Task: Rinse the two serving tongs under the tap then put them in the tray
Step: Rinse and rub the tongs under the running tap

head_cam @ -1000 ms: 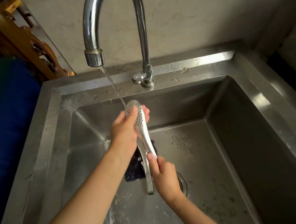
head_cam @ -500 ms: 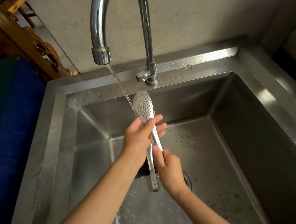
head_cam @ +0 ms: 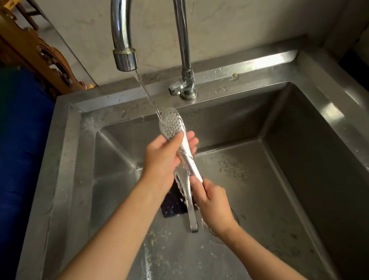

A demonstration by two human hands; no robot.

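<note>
No text, label, brand, number or sign can be read anywhere: none on the tap, sink or tongs

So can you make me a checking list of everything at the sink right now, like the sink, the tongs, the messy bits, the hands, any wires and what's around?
Surface: steel sink, wet, with specks of residue on the floor.
Job's things: perforated tongs held under the tap, water running onto its head; second tongs lying on the sink floor; tray not seen.
Clutter: dark scouring pad under the second tongs.
Grippers: left hand wrapped around the tongs' neck; right hand pinching the handle end.
Cables: nothing seen.
Surroundings: pale wall, carved wooden furniture, blue cloth left of the sink.
</note>
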